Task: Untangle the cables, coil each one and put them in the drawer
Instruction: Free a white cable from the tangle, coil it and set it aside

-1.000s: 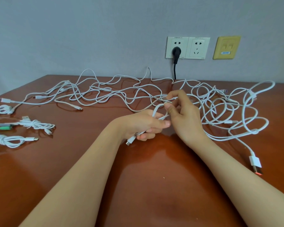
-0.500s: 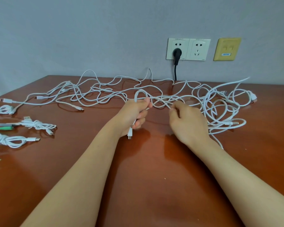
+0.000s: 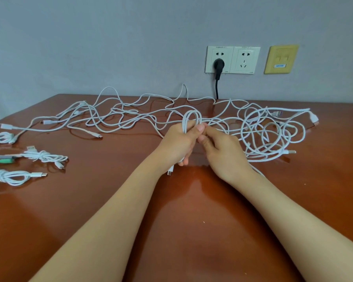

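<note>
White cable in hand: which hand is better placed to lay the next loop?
Right. The left hand grips the white cable in loops; the right hand pinches it beside them, nearest the loose tangle.

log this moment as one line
step: coiling white cable | left hand: grips the loops | right hand: pinches the strand beside them | tangle: on table | coiled bundles: table's left | drawer: not in view

Quick tally: three coiled cable bundles (image 3: 0,137) (image 3: 43,156) (image 3: 8,176) on the left, and one green thing (image 3: 0,160) I can't identify. One tangle of white cables (image 3: 259,131), strand count impossible to tell. Two white wall sockets (image 3: 212,55) (image 3: 246,60), one black plug (image 3: 219,65), one yellow wall plate (image 3: 280,59). One table (image 3: 181,220).
</note>
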A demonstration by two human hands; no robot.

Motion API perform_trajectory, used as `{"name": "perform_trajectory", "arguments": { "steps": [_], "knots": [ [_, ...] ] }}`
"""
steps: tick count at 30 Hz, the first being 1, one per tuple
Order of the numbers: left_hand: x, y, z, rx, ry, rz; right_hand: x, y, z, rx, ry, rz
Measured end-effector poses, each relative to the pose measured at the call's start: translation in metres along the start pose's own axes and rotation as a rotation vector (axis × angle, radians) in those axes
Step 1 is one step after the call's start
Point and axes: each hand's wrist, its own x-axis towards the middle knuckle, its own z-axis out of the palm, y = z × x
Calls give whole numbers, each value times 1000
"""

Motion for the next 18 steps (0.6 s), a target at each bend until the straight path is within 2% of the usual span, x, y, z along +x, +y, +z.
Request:
{"name": "perform_trajectory", "arguments": {
  "steps": [6, 10, 15, 18],
  "knots": [
    [1, 2, 6, 39, 123, 22, 1, -3, -2, -182, 6, 95],
    [2, 3, 4, 30, 105, -1, -1, -5, -3, -222, 22, 81],
    [4, -4, -4, -151, 94, -57, -2, -5, -1, -3, 82, 7],
    [4, -5, -6, -163, 78, -50, -2, -3, 2, 64, 65, 8]
  ]
}}
